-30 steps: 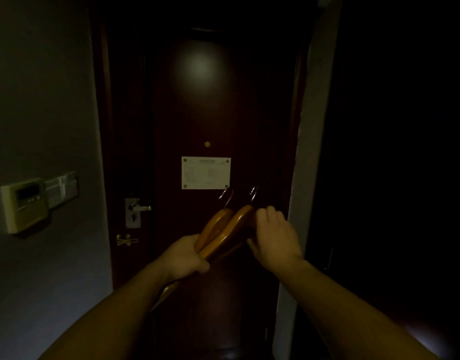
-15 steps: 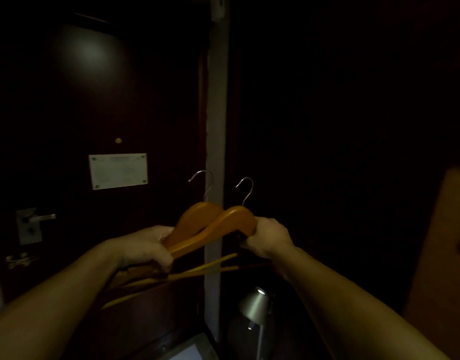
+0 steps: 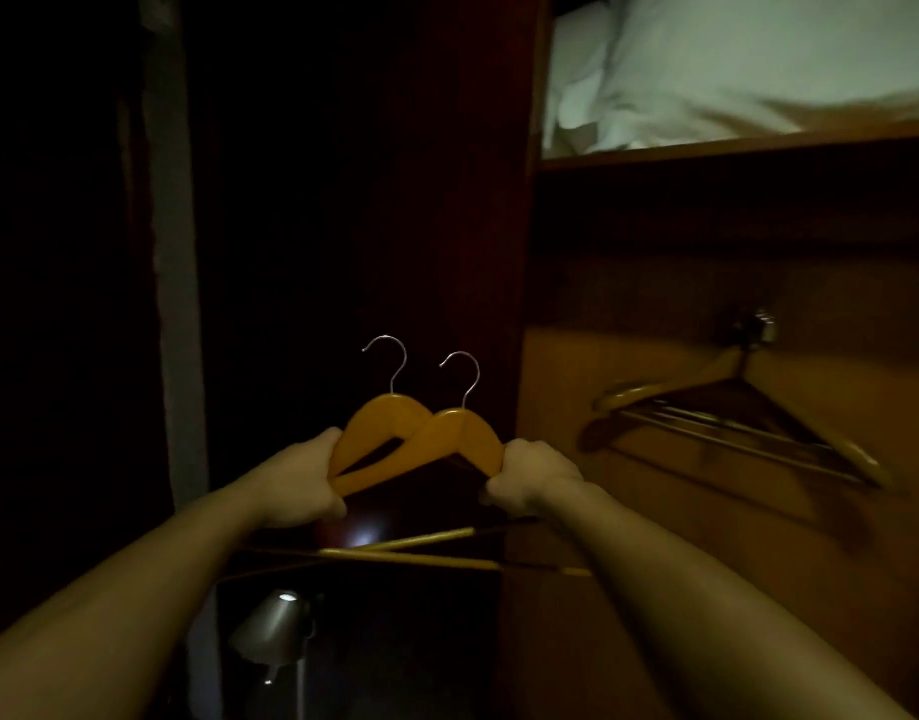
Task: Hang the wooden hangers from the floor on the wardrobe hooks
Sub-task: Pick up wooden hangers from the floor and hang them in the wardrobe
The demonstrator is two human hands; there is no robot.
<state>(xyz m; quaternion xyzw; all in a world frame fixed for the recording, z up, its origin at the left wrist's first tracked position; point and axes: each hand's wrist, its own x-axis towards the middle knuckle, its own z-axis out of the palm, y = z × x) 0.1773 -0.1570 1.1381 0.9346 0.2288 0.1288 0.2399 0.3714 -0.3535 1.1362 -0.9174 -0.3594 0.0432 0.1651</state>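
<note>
I hold two orange wooden hangers upright in front of me, their metal hooks pointing up. My left hand [image 3: 304, 488] grips the left arms of the rear hanger [image 3: 382, 415] and the front hanger [image 3: 460, 433]. My right hand [image 3: 533, 478] grips the right arm of the front hanger. Their lower bars show below my wrists. Inside the wardrobe to the right, another wooden hanger [image 3: 727, 413] hangs from a metal hook [image 3: 756, 327] on the back panel.
The wardrobe's dark side panel [image 3: 447, 200] stands straight ahead of the hangers. A shelf [image 3: 733, 148] above the hook carries white bedding [image 3: 733, 59]. A metal lamp head [image 3: 273, 631] stands low at the left. A pale wall strip [image 3: 174, 252] runs down the left.
My view has swung right from the room door to the open wardrobe. Both hands kept hold of the hangers, which now stand more spread apart and upright.
</note>
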